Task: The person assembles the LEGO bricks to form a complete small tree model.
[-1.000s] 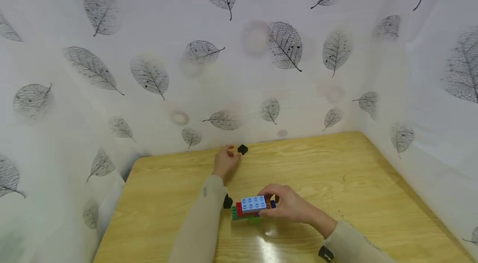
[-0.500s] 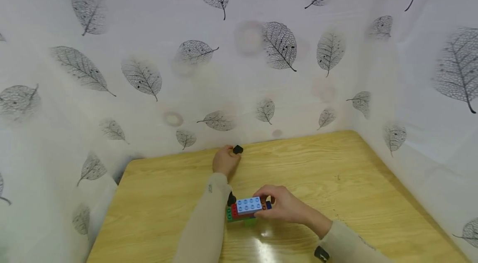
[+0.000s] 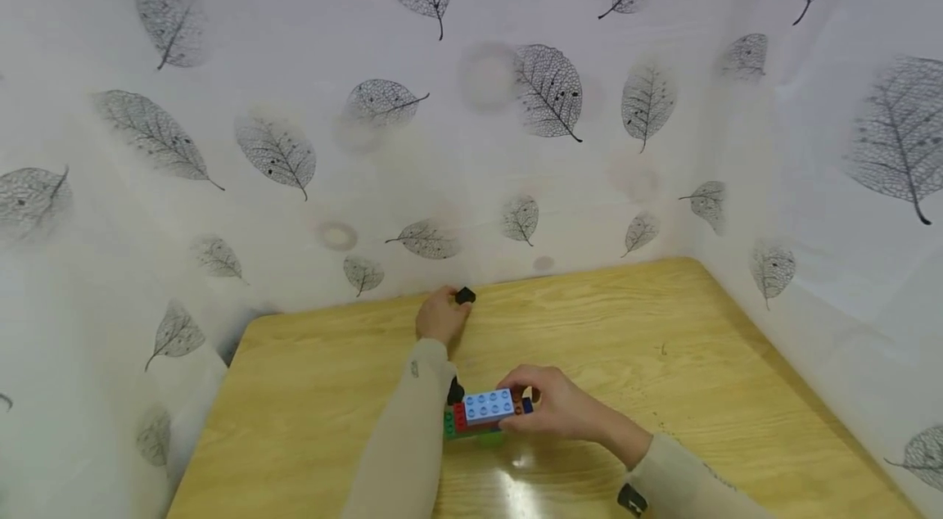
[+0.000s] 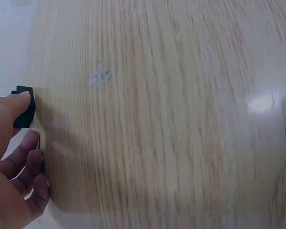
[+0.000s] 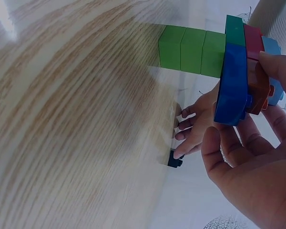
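Near the table's back edge my left hand [image 3: 439,316] pinches a small black toy brick [image 3: 466,295] between thumb and fingers. In the left wrist view the thumb lies across this brick [image 4: 25,107], while the other fingers curl below. My right hand [image 3: 556,404] grips the upper end of a stack of toy bricks nearer the front. The stack has a light blue studded brick [image 3: 489,404] on top, over red [image 5: 253,42] and brown [image 5: 256,88] ones. Under those sit a dark green brick [image 5: 234,31] and a blue brick [image 5: 232,86], above a column of light green bricks [image 5: 193,50].
The wooden table [image 3: 604,322] is bounded behind and at the sides by a white curtain [image 3: 471,167] printed with leaves. My left forearm [image 3: 401,437] reaches past the left end of the stack.
The left thumb and fingers, just left of the black brick a second ago, have closed on it. The right hand keeps its grip on the stack. The head view has shifted slightly.
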Demonstrator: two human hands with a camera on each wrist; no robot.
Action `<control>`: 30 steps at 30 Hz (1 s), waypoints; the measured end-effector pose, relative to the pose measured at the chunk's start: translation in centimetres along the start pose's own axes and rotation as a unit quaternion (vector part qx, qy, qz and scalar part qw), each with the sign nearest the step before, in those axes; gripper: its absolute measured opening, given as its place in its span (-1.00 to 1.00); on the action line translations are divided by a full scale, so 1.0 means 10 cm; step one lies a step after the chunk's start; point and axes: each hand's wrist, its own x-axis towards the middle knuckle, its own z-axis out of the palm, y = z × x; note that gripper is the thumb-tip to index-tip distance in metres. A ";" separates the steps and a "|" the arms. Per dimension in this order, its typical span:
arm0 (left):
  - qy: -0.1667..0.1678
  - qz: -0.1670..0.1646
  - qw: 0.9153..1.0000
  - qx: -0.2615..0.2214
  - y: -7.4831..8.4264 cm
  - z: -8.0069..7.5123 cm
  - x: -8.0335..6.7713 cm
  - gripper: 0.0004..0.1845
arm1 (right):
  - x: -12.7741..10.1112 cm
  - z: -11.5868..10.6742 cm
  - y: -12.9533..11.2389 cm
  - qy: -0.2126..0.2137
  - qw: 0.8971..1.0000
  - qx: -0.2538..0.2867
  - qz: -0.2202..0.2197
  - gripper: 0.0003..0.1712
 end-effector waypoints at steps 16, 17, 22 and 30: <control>-0.093 0.114 0.988 -0.042 -0.06 -0.36 -0.01 -0.61 | 0.03 -0.02 -0.05 -0.015 0.999 -0.005 0.031 -0.62; -0.100 0.121 0.986 -0.046 -0.05 -0.39 -0.03 -0.61 | 0.03 -0.02 -0.05 -0.015 0.999 -0.005 0.030 -0.62; -0.119 0.161 0.978 -0.054 0.04 -0.53 -0.14 -0.60 | 0.03 -0.02 -0.05 -0.014 1.000 -0.008 0.027 -0.63; -0.113 0.237 0.964 -0.054 0.08 -0.73 -0.35 -0.66 | 0.03 -0.03 -0.06 -0.017 0.999 -0.007 0.028 -0.65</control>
